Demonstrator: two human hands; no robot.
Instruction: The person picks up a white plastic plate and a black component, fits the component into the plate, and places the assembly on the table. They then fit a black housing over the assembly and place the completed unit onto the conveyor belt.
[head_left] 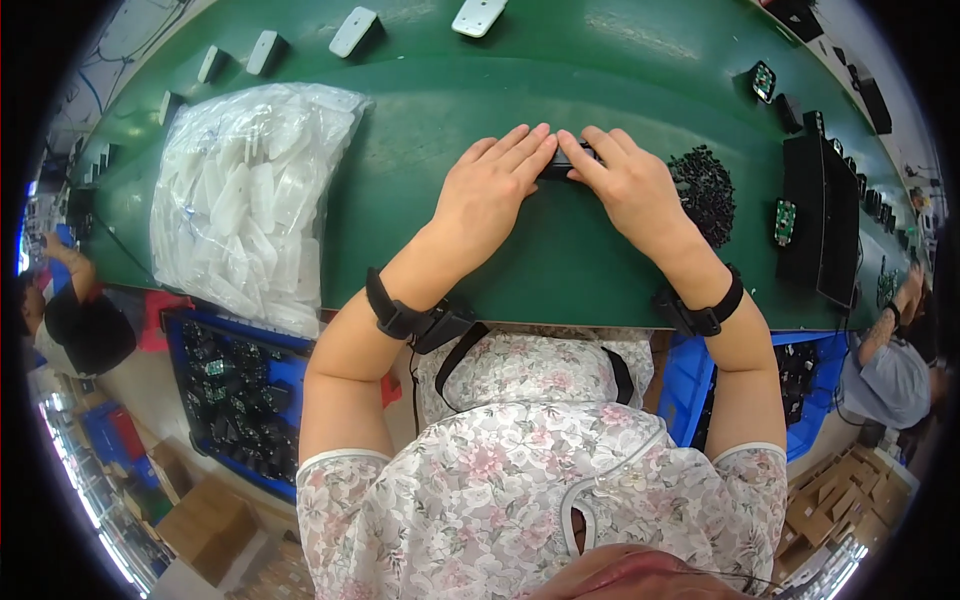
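Head view shows both hands meeting on a small black part [562,163] at mid-belt. Left hand [490,190] lies flat with its fingers stretched, tips pressing the part's left end; right hand [625,180] curls loosely over the right end, pinching it. Judging by the layout, work is midway: white pieces [355,30] already sit along the far edge, while a full bag [245,200] and a heap of black bits [705,190] remain.
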